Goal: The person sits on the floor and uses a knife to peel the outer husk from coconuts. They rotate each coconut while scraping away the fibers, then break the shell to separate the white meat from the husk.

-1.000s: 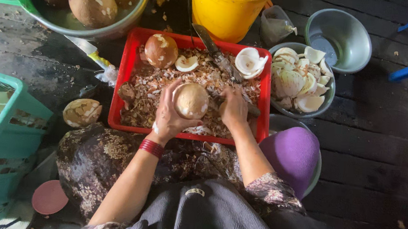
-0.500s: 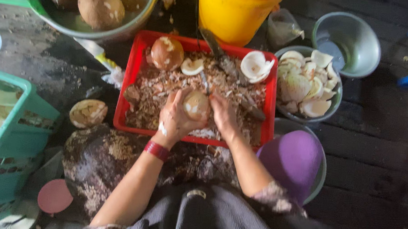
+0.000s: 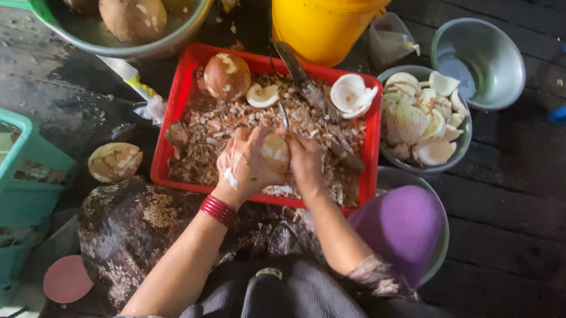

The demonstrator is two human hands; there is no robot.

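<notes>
In the head view, a round, pale peeled coconut sits between both hands above the red plastic tray of brown shavings — left hand cups it, fingers curled; right hand presses its other side, forearms angled inward.

A tray lies ahead, a bucket behind it, a bowl of pieces to its right.

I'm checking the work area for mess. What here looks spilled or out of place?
One coconut piece lies on the dark floor left of the red tray, outside every container. Brown shavings have landed on the patterned cloth below the tray. Both hands hold a coconut.
</notes>
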